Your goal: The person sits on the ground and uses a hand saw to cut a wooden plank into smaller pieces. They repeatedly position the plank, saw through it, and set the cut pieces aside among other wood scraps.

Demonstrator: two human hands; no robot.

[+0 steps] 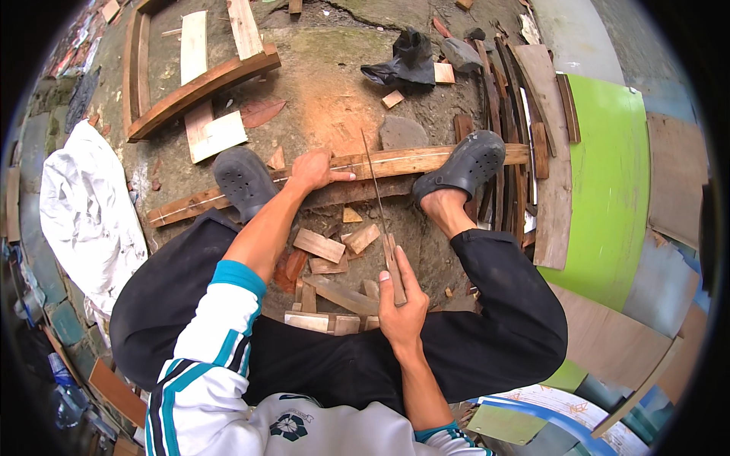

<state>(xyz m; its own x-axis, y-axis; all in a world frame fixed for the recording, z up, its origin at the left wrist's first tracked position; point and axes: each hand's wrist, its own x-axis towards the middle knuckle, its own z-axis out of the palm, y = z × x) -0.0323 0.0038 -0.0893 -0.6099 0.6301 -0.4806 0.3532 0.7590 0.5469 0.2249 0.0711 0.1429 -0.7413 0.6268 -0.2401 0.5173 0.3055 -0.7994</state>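
A long wooden strip (414, 161) with a pale line along it lies crosswise on the ground, held down by my two dark clogs. Between the clogs, my left hand (312, 171) grips the strip from above, thumb stretched along it toward the right. My right hand (403, 304) is wrapped round the wooden handle of a handsaw (376, 182). Its thin dark blade shows edge-on and crosses the strip just right of my left thumb. Teeth and any cut cannot be made out.
Small wood offcuts (319, 245) lie between my legs. A wooden frame (205, 91) stands far left, and a white sack (91, 213) lies left. Black plastic (407, 61) is beyond the strip. Stacked slats (513, 114) and a green panel (604, 190) line the right.
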